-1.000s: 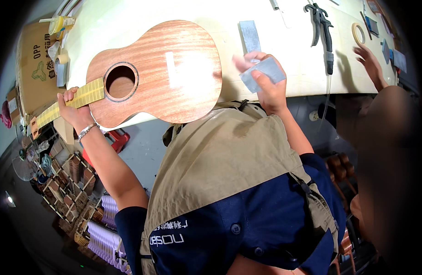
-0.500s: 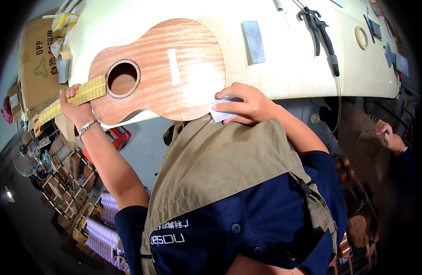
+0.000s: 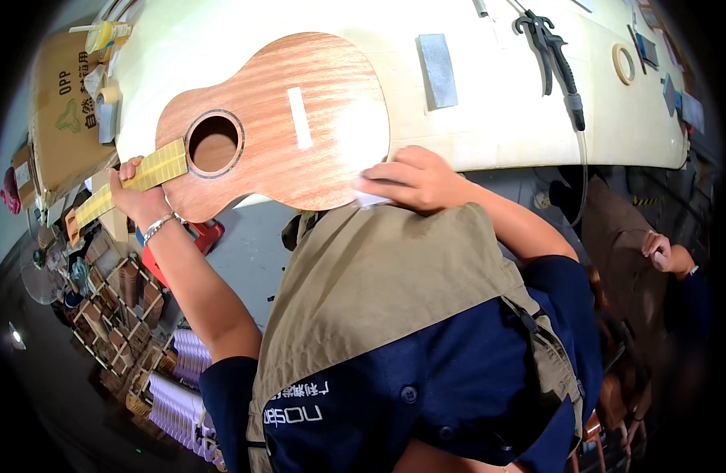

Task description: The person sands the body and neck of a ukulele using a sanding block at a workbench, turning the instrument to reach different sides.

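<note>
My left grip point(image 3: 138, 197) is closed around the neck of the small guitar point(image 3: 323, 87), thumb on one side and fingers curling over the other, on the yellow-taped fingerboard point(image 3: 159, 167). The guitar lies face up across the near edge of the desk point(image 3: 505, 118), left of that edge's middle; its lower side overhangs toward my apron point(image 3: 371, 268), and its neck slants past the desk's left part toward the headstock. A pale strip point(image 3: 300, 118) shows on its top, right of the round soundhole point(image 3: 214, 143).

My right grip point(image 3: 416, 180) is gripping a pale pad point(image 3: 371, 199), fingers bent over it, at the guitar's lower right rim just above the apron; my fingers cover most of the pad, and I cannot tell exactly where it meets the wood.

Right of the guitar, well in from the near edge, lies a grey rectangular strip point(image 3: 438, 71). Farther right is a black air gun point(image 3: 565, 69), its hose hanging over the near edge. A tape ring point(image 3: 617, 63) lies near the right edge. Beyond the near right corner is another person's hand point(image 3: 657, 248).
</note>
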`<state>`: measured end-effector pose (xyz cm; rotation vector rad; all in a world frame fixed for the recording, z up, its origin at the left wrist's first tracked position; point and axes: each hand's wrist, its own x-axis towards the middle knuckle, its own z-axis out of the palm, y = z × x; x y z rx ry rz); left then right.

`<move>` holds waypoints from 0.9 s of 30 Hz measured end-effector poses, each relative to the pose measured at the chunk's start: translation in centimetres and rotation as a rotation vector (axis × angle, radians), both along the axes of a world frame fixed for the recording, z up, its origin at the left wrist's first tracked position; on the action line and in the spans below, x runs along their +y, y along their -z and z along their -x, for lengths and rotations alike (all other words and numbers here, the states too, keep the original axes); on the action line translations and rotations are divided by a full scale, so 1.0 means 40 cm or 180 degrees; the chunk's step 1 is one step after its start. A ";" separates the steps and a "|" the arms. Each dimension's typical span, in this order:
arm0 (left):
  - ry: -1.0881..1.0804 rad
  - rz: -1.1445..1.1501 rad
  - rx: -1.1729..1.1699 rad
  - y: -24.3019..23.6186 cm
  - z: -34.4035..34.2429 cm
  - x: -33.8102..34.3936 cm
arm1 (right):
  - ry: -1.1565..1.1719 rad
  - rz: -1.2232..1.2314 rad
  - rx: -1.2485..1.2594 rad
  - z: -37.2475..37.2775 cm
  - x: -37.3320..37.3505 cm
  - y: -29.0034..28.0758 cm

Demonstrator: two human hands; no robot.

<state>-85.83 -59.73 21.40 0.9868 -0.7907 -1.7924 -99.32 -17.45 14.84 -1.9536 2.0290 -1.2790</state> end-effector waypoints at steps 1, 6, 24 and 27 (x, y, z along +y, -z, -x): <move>-0.0043 0.0028 -0.0098 -0.001 0.006 0.013 | 0.0014 0.0109 -0.0037 -0.007 -0.029 -0.008; 0.0076 0.0009 0.0061 0.000 0.001 0.006 | 0.0080 0.0160 0.0192 0.019 0.029 0.029; 0.0147 0.0126 0.0104 -0.028 0.014 0.025 | 0.0371 0.0250 0.0245 -0.002 0.014 0.033; 0.0136 0.0111 0.0124 -0.019 0.013 0.019 | 0.0411 0.0131 0.0238 -0.003 0.041 0.040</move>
